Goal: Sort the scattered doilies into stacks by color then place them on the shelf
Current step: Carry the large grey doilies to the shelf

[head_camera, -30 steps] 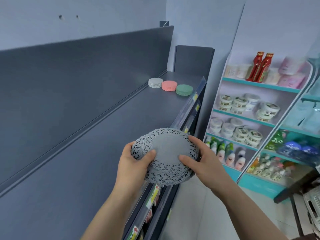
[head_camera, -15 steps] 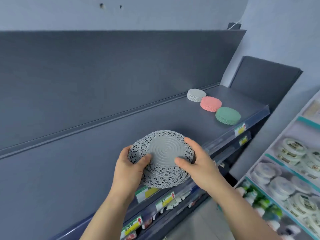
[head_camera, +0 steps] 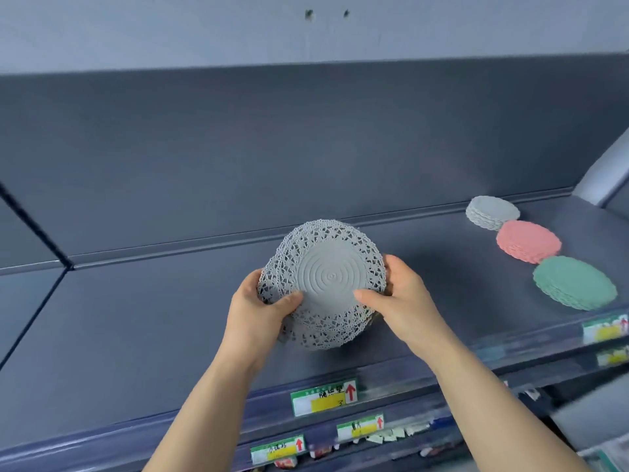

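Both hands, left hand and right hand, clasp a stack of grey lace-edged round doilies from opposite sides, thumbs on top, keeping it squared above the dark grey shelf, presumably for setting down.

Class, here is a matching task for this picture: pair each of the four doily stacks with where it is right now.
Column A
1. lacy grey stack
2. pale grey stack
3. pink stack
4. green stack

Column B
a. middle of the row on the shelf
b. gripped by the left hand and right hand
c. row's end nearest the shelf front
d. row's end nearest the back panel

Pairs: 1-b, 2-d, 3-a, 4-c
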